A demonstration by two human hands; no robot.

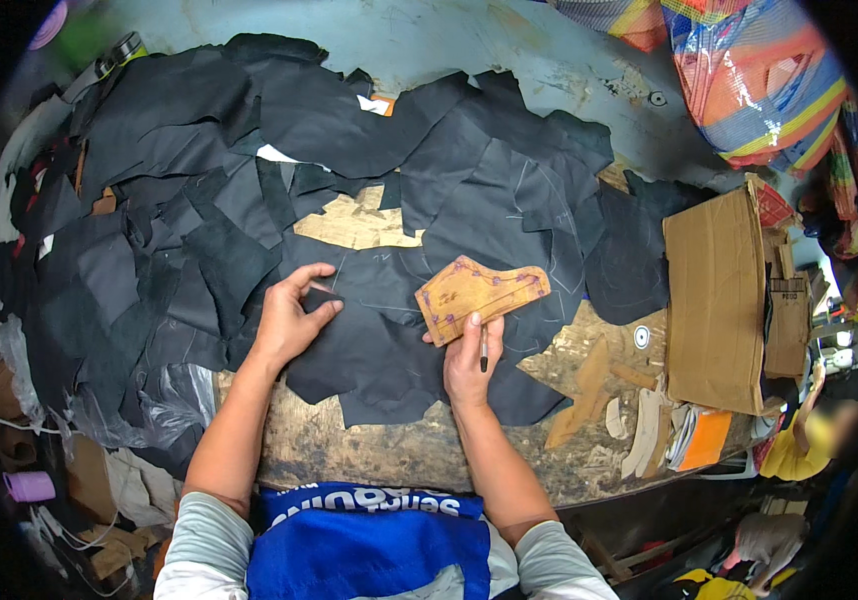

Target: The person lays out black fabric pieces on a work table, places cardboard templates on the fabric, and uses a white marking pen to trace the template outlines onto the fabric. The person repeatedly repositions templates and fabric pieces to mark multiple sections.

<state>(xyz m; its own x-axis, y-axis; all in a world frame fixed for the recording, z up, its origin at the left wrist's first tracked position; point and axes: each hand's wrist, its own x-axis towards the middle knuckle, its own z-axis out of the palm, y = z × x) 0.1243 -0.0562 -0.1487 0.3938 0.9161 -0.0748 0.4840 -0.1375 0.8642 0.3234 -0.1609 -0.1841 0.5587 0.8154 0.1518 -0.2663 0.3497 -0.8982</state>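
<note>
My right hand [467, 368] grips a tan shoe-pattern template [484, 293] with purple marks, thumb on top. A dark pen [484, 352] is tucked in the same hand. The template is above a sheet of black leather [379, 345] bearing pale drawn lines. On the left, my left hand [292, 315] has a small folded edge of black leather between thumb and fingers, its index finger stretched out. Part of its grip is hidden. More black leather pieces [179, 150] overlap across the table.
The worn wooden tabletop [349, 450] shows near me. At right stand a cardboard box [714, 300], pale template pieces [642, 430] and an orange-and-white stack [701, 440]. A striped bag [749, 80] lies at the far right; other people [799, 440] are beyond the table.
</note>
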